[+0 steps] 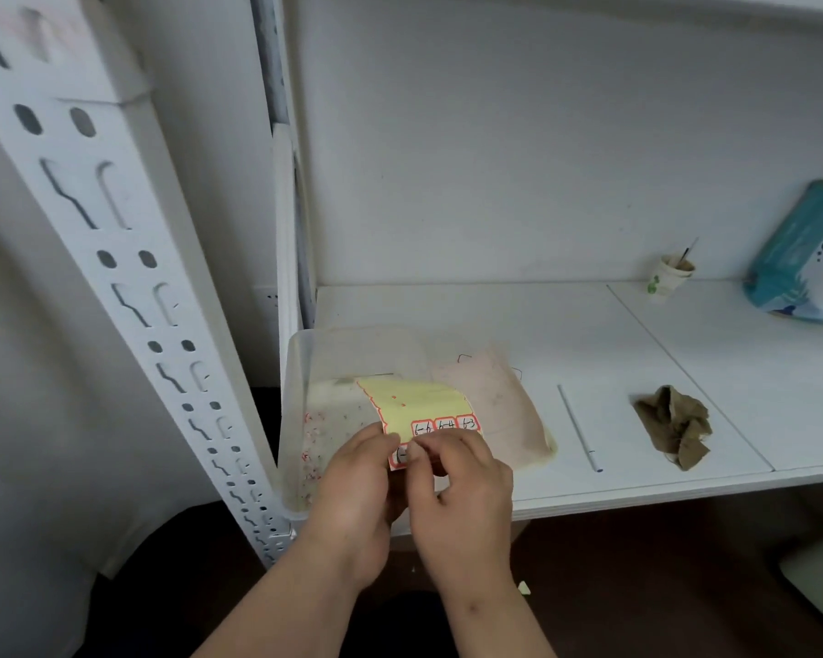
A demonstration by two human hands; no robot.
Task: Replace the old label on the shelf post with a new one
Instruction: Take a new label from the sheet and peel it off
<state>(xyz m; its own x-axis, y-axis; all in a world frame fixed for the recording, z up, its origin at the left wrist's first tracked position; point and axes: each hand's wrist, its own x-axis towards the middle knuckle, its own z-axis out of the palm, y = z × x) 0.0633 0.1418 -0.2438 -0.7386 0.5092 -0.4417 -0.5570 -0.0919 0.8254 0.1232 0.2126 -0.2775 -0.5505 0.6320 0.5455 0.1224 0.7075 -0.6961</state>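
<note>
Clear plastic tub (300,420), rounded corners, set at the left end of the white shelf board (590,486); inside, pale sheets speckled with red scraps. Above the tub: yellow backing sheet (419,401), glossy and curled, bearing red-bordered labels (445,425) with handwritten numbers. Left hand (352,486) gripping the sheet's lower edge; right hand (457,486) pinching a label there. Left of the tub: perforated white metal post (129,287). Right of it: crumpled olive cloth (675,425); paper cup (671,277) holding sticks.

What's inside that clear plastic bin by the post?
In the bin: small reddish paper scraps on its floor. The label sheet and both hands hide the rest.
</note>
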